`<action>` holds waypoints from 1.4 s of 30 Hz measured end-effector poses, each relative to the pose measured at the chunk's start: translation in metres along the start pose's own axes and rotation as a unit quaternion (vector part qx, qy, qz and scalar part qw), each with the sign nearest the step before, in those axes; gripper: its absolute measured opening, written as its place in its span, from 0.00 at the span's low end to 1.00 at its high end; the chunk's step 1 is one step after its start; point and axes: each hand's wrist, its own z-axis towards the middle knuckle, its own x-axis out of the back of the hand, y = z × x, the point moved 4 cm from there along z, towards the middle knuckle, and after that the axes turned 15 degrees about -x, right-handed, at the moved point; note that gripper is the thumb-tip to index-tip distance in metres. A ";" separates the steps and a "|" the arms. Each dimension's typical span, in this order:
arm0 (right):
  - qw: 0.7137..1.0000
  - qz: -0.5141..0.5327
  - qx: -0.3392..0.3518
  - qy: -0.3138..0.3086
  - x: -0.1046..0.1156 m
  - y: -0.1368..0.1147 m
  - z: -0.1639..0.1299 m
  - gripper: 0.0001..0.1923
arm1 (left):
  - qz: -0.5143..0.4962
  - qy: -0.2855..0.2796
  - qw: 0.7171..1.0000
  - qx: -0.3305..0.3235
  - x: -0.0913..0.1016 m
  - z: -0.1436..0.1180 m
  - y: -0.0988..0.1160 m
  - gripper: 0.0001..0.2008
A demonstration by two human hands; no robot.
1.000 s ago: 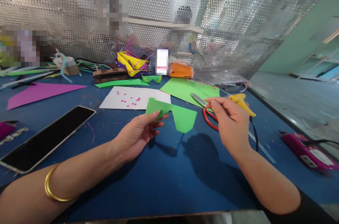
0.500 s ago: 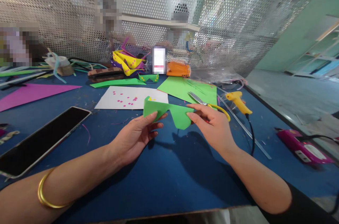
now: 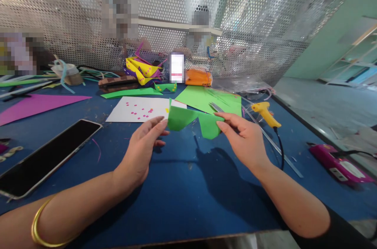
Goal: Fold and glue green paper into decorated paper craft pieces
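A green foam or paper cut-out in the shape of a glasses frame (image 3: pixel 184 117) is held up above the blue table. My right hand (image 3: pixel 246 139) pinches its right end between thumb and fingers. At its left end, where a strip is bent back, the thumb and forefinger of my left hand (image 3: pixel 141 145) close on the edge; the other fingers curl loosely below. Scissors (image 3: pixel 217 107) lie behind my right hand, their handles hidden by it. Behind the cut-out is a white sheet (image 3: pixel 120 113) with small pink diamond pieces and some yellow bits.
Green sheets (image 3: pixel 194 96), small decorated green glasses (image 3: pixel 166 87) and yellow glasses (image 3: pixel 143 69) stand at the back. A yellow glue gun (image 3: pixel 265 113) and magenta power strip (image 3: pixel 340 164) lie right. Left are a phone (image 3: pixel 50 158) and a purple sheet (image 3: pixel 32 107). Perforated metal screens the far side.
The green glasses frame has moved right and slightly up with my right hand. My left hand has slid left, from across the left lens to the frame's left edge.
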 end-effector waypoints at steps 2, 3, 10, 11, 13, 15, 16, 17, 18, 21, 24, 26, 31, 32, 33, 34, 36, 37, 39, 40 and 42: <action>1.000 -0.017 0.009 0.002 0.001 0.002 0.000 0.14 | 0.098 0.005 0.989 -0.112 0.004 0.005 0.010 0.31; 1.000 -0.026 0.014 0.002 0.001 0.002 0.000 0.14 | 0.150 -0.011 0.974 -0.170 0.005 0.008 0.015 0.31; 0.998 -0.056 0.020 -0.023 0.000 0.002 0.000 0.14 | 0.346 -0.151 0.861 -0.341 -0.001 0.013 0.027 0.15; 0.998 -0.051 0.020 -0.024 0.000 0.002 0.001 0.14 | 0.343 -0.158 0.863 -0.334 -0.001 0.014 0.026 0.13; 0.999 -0.041 0.020 -0.023 0.000 0.001 0.001 0.14 | 0.331 -0.174 0.871 -0.320 -0.003 0.015 0.025 0.11; 0.999 -0.038 0.017 -0.020 0.001 0.001 0.002 0.13 | 0.318 -0.191 0.878 -0.302 -0.005 0.017 0.025 0.11; 0.999 -0.040 0.016 -0.019 0.001 0.001 0.002 0.13 | 0.313 -0.198 0.882 -0.291 -0.005 0.018 0.025 0.12; 0.999 -0.042 0.017 -0.020 0.001 0.001 0.001 0.13 | 0.310 -0.205 0.885 -0.280 -0.006 0.018 0.026 0.12; 0.999 -0.043 0.018 -0.023 0.000 0.000 0.001 0.12 | 0.309 -0.211 0.888 -0.268 -0.006 0.019 0.026 0.13; 0.998 -0.034 0.027 -0.034 0.000 -0.003 -0.001 0.11 | 0.303 -0.227 0.894 -0.241 -0.006 0.020 0.027 0.13; 0.999 -0.020 0.030 -0.035 0.000 -0.005 -0.003 0.11 | 0.293 -0.231 0.900 -0.225 -0.006 0.020 0.030 0.13; 0.999 -0.011 0.015 -0.034 0.001 -0.003 -0.001 0.12 | 0.290 -0.222 0.904 -0.222 -0.005 0.022 0.031 0.13; 0.987 0.119 -0.086 -0.058 -0.001 0.008 0.006 0.19 | 0.263 -0.174 0.926 -0.207 -0.002 0.026 0.033 0.13; 0.979 0.156 -0.109 -0.073 -0.003 0.010 0.007 0.21 | 0.256 -0.171 0.931 -0.196 -0.002 0.026 0.032 0.13; 0.970 0.187 -0.130 -0.089 -0.005 0.012 0.007 0.22 | 0.250 -0.170 0.935 -0.185 -0.001 0.026 0.031 0.13; 0.961 0.208 -0.147 -0.105 -0.008 0.013 0.007 0.23 | 0.244 -0.168 0.939 -0.176 -0.001 0.026 0.030 0.13; 0.951 0.228 -0.169 -0.122 -0.013 0.014 0.007 0.25 | 0.228 -0.161 0.946 -0.164 -0.001 0.024 0.029 0.13; 0.949 0.231 -0.174 -0.124 -0.014 0.015 0.007 0.26 | 0.218 -0.158 0.949 -0.161 -0.002 0.023 0.028 0.12; 0.950 0.231 -0.176 -0.115 -0.015 0.015 0.007 0.26 | 0.205 -0.163 0.953 -0.154 -0.003 0.021 0.027 0.13; 0.952 0.228 -0.176 -0.107 -0.015 0.016 0.007 0.26 | 0.206 -0.169 0.952 -0.149 -0.004 0.019 0.026 0.14; 0.957 0.220 -0.170 -0.082 -0.011 0.017 0.007 0.25 | 0.216 -0.173 0.950 -0.147 -0.004 0.017 0.026 0.17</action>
